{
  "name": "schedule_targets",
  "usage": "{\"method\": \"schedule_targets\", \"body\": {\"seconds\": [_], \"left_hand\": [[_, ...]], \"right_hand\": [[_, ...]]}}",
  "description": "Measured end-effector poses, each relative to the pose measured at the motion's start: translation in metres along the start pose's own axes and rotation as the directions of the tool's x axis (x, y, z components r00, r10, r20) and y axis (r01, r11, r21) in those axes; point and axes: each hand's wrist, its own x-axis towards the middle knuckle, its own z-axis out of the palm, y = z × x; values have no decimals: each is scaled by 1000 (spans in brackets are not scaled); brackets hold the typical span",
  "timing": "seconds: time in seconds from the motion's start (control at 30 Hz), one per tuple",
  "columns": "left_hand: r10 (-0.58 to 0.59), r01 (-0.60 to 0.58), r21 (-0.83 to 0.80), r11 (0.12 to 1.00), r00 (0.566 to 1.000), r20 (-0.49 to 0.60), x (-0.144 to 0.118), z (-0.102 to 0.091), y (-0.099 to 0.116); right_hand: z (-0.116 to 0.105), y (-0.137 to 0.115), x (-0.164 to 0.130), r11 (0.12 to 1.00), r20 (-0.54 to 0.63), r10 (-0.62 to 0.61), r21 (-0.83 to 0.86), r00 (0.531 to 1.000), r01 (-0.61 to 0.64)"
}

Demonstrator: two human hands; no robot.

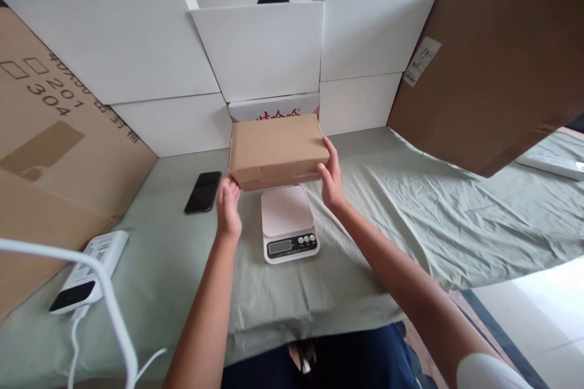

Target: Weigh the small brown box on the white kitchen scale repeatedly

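A green cloth lies under the white scale. A big brown piece of cardboard stands well right of the scale. A brown box is by the scale's back edge. The left hand and right hand, partly curled, hold its 2 ends. A black phone lies left of the scale

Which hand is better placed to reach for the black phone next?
Probably the left hand, just beside the phone; the right hand is farther away. Both hold the cardboard box.
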Motion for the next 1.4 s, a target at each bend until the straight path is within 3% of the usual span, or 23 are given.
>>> {"method": "schedule_targets", "body": {"seconds": [0.13, 0.3, 0.73, 0.93, 1.23, 1.4], "left_hand": [[-91, 91, -2, 996, 994, -52, 31, 14, -40], [-138, 138, 2, 990, 988, -69, 33, 9, -71], [-128, 130, 11, 991, 985, -120, 29, 15, -68], [-80, 85, 32, 996, 989, -122, 29, 8, -64], [-184, 185, -2, 983, 977, -108, 32, 10, -72], [-177, 178, -6, 984, 979, -97, 32, 11, -73]], "right_hand": [[23, 41, 13, 994, 1, 95, 54, 995, -95], [29, 69, 4, 984, 7, 173, 49, 985, -173], [28, 68, 9, 969, 6, 226, 97, 974, -225], [25, 80, 10, 967, -19, 220, 137, 975, -215], [19, 81, 8, 958, 37, 262, 110, 964, -264], [19, 76, 8, 953, 48, 281, 105, 958, -285]]}}
